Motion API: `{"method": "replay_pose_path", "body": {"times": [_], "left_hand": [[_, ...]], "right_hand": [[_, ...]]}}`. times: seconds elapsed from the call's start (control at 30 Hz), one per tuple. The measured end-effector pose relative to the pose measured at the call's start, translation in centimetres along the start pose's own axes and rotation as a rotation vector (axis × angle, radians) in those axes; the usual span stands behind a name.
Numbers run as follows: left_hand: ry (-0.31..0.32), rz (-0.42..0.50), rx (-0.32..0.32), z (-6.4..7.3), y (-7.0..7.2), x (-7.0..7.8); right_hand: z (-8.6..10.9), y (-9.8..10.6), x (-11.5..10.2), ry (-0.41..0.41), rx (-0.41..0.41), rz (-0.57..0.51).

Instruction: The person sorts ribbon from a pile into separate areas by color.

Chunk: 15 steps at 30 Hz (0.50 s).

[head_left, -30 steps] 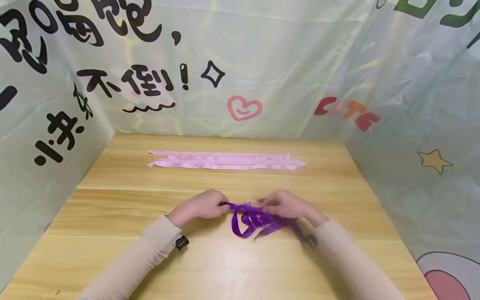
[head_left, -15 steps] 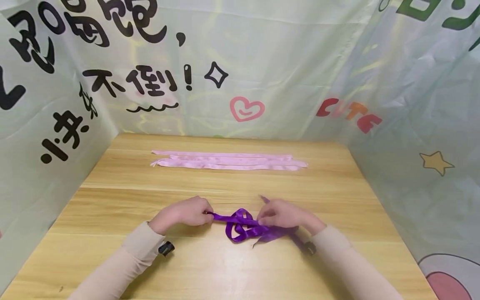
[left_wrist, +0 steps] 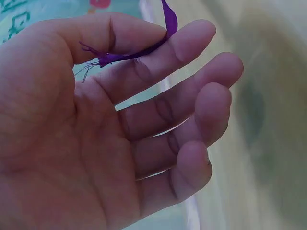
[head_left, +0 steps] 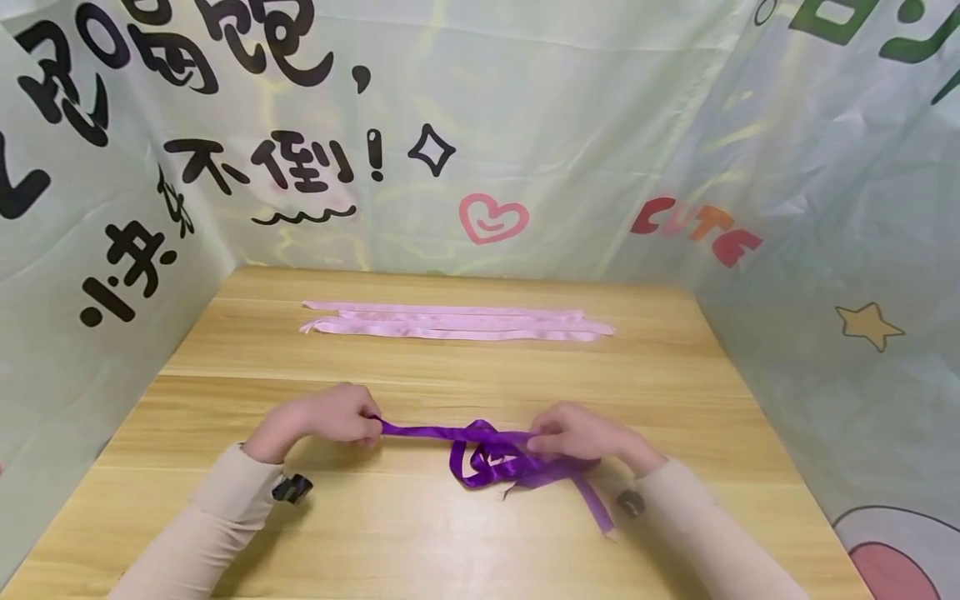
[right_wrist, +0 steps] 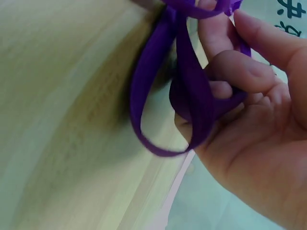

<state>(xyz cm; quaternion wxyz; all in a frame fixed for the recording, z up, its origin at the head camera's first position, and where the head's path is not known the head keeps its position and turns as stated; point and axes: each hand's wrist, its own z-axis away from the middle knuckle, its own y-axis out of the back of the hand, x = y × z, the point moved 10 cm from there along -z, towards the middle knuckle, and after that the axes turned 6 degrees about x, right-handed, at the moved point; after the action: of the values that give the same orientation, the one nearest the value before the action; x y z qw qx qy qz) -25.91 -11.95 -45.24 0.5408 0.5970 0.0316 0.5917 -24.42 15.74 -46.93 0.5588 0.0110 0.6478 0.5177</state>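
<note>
My left hand (head_left: 337, 414) pinches the frayed end of a purple ribbon (left_wrist: 129, 55) between thumb and forefinger, as the left wrist view shows; the other fingers are loosely bent. From there the ribbon (head_left: 423, 432) runs nearly straight to my right hand (head_left: 577, 432). Loops of purple ribbon (head_left: 468, 479) hang in a loose tangle between the hands, close over the table. In the right wrist view the right hand (right_wrist: 254, 110) holds the ribbon with thumb and fingers, and a loop (right_wrist: 139, 100) droops beside it. A loose tail (head_left: 595, 502) falls below the right hand.
Several pink ribbons (head_left: 450, 321) lie side by side across the far part of the wooden table (head_left: 420, 542). Printed cloth walls (head_left: 570, 167) enclose the table at the back and both sides. A dark wrist camera (head_left: 292, 488) sits at the left cuff.
My left hand has moved left with the ribbon end, drawing out a longer straight length. The right hand stays near its place, and the tail below it now shows more fully.
</note>
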Motion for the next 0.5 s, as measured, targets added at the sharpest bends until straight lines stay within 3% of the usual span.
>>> {"method": "replay_pose_path", "body": {"times": [0.1, 0.23, 0.33, 0.5], "left_hand": [[-0.012, 0.01, 0.06, 0.5, 2.0, -0.7], [-0.005, 0.044, 0.146, 0.9, 3.9, -2.2], [0.032, 0.08, 0.179, 1.0, 4.5, -3.5], [0.089, 0.086, 0.226, 1.0, 4.9, -5.3]], "right_hand": [[0.1, 0.9, 0.8, -0.051, 0.052, -0.045], [0.0, 2.9, 1.4, -0.102, 0.195, -0.083], [-0.1, 4.3, 1.7, -0.143, 0.307, -0.083], [0.2, 5.6, 2.2, -0.191, 0.403, -0.081]]}}
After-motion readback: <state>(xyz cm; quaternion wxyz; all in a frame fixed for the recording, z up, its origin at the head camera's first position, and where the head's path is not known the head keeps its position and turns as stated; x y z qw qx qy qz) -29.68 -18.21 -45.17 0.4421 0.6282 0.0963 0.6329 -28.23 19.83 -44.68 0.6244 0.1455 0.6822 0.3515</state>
